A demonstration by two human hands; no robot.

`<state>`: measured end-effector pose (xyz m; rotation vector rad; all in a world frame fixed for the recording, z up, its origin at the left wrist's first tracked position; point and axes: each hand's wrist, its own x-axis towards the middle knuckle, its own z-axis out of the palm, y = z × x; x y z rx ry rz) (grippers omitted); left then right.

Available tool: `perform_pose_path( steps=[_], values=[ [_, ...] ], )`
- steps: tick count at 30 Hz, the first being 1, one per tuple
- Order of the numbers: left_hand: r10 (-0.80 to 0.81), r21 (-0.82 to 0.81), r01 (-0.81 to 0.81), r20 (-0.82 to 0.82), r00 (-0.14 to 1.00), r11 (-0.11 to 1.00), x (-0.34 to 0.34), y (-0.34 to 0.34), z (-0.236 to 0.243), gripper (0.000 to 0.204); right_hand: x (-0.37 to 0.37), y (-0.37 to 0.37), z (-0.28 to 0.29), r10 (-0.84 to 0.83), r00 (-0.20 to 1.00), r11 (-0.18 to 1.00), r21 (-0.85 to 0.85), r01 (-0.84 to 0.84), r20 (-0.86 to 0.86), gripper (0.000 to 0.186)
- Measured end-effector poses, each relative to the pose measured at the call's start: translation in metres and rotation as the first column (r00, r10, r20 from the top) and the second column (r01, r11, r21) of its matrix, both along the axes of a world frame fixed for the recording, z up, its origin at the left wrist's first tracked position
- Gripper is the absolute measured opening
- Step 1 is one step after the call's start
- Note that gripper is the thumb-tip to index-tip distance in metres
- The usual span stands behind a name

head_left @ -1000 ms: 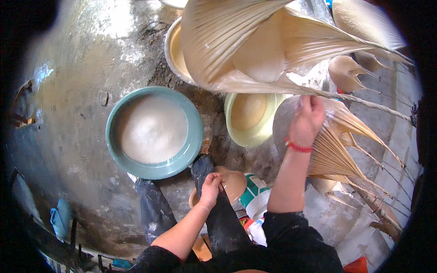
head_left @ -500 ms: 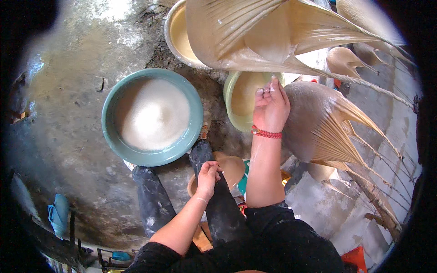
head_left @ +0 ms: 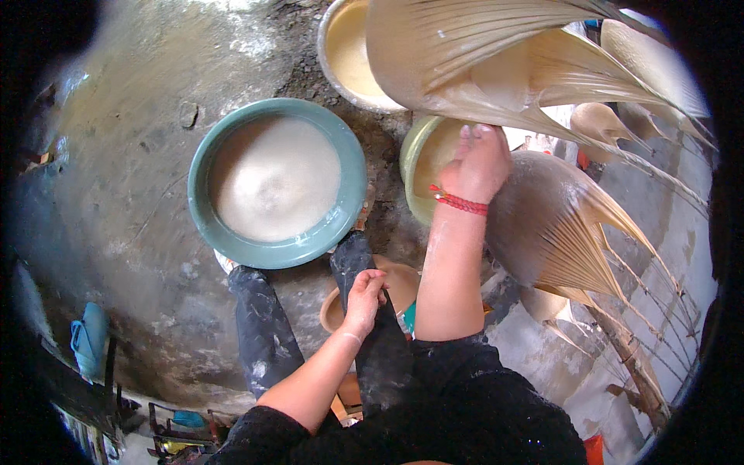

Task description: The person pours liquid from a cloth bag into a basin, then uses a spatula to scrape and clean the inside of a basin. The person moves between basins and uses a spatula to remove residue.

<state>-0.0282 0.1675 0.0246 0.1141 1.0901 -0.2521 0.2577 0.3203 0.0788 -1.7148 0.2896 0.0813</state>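
Observation:
My right hand (head_left: 482,164), with a red beaded bracelet at its wrist, is raised against the lower edge of a large beige hanging cloth (head_left: 434,54). Its fingers are curled, and whether they pinch the cloth is hidden. Below that hand stands a pale green tub (head_left: 411,182) with tan contents. My left hand (head_left: 364,302) hovers over my dark, white-smudged trouser leg, fingers folded loosely, nothing visible in them. In front of my feet sits a wide teal basin (head_left: 203,203) holding an off-white, foamy-looking mass.
A second bulging cloth (head_left: 535,221), gathered to ropes, hangs at the right. Beyond the green tub is a pale round tub (head_left: 328,66) with yellowish contents. A tan bowl (head_left: 332,311) lies beside my leg. At lower left is a blue jug-like thing (head_left: 91,341).
My right hand has turned over and its fingers have curled in at the cloth's edge. My left hand has barely shifted. The whole view has swung a little, moving the basin and tubs rightward.

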Motion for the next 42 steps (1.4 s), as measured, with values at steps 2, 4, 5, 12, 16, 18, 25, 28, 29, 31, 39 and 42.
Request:
perform_pose_path(
  steps=[2,4,5,12,16,18,25,28,29,31,39,42],
  values=[
    [0.004,-0.046,-0.004,-0.016,1.000,0.999,0.000,0.001,0.000,0.013,-0.007,0.003,0.009,-0.049,0.999,0.999,0.008,0.049,0.011,0.028],
    [0.027,-0.011,-0.027,0.007,1.000,1.000,0.000,0.004,0.001,0.013,-0.011,-0.002,0.011,-0.122,0.992,0.992,0.036,0.121,0.029,0.025],
    [0.000,-0.029,-0.001,-0.005,1.000,1.000,0.000,0.006,0.002,0.013,-0.015,-0.008,0.008,-0.115,0.992,0.993,0.027,0.114,0.057,0.024],
    [0.070,0.094,-0.066,-0.036,0.997,0.993,0.002,0.054,-0.009,0.017,-0.052,-0.100,-0.089,0.369,0.929,0.846,-0.418,-0.332,0.009,0.039],
    [0.117,0.278,-0.107,-0.017,0.993,0.955,-0.004,0.088,-0.027,0.029,-0.117,-0.173,-0.136,0.373,0.814,0.716,-0.420,-0.557,-0.444,0.060],
    [0.100,0.393,-0.089,-0.007,0.995,0.915,-0.004,0.107,-0.032,0.032,-0.151,-0.206,-0.156,0.401,0.715,0.562,-0.462,-0.686,-0.573,0.071],
    [-0.294,0.912,0.156,-0.041,0.955,0.379,0.066,0.272,-0.094,0.038,-0.186,-0.253,-0.288,0.373,0.645,0.547,-0.404,-0.733,-0.667,0.082],
    [-0.152,0.904,0.017,0.054,0.987,0.428,0.118,0.327,-0.136,0.044,-0.185,-0.257,-0.322,0.388,0.594,0.576,-0.318,-0.753,-0.705,0.067],
    [-0.172,0.895,0.030,0.052,0.984,0.444,0.133,0.343,-0.149,0.044,-0.183,-0.256,-0.329,0.414,0.609,0.584,-0.315,-0.748,-0.677,0.067],
    [-0.224,0.898,0.046,0.060,0.973,0.438,0.161,0.362,-0.175,0.044,-0.181,-0.261,-0.334,0.501,0.611,0.582,-0.283,-0.762,-0.613,0.066],
    [-0.415,0.861,0.329,-0.156,0.896,0.387,0.233,0.373,-0.282,0.044,-0.187,-0.267,-0.329,0.527,0.635,0.623,-0.251,-0.741,-0.565,0.045],
    [-0.461,0.757,0.334,-0.050,0.886,0.562,0.247,0.356,-0.295,0.041,-0.182,-0.266,-0.324,0.508,0.632,0.550,-0.344,-0.761,-0.586,0.044]
  ],
)
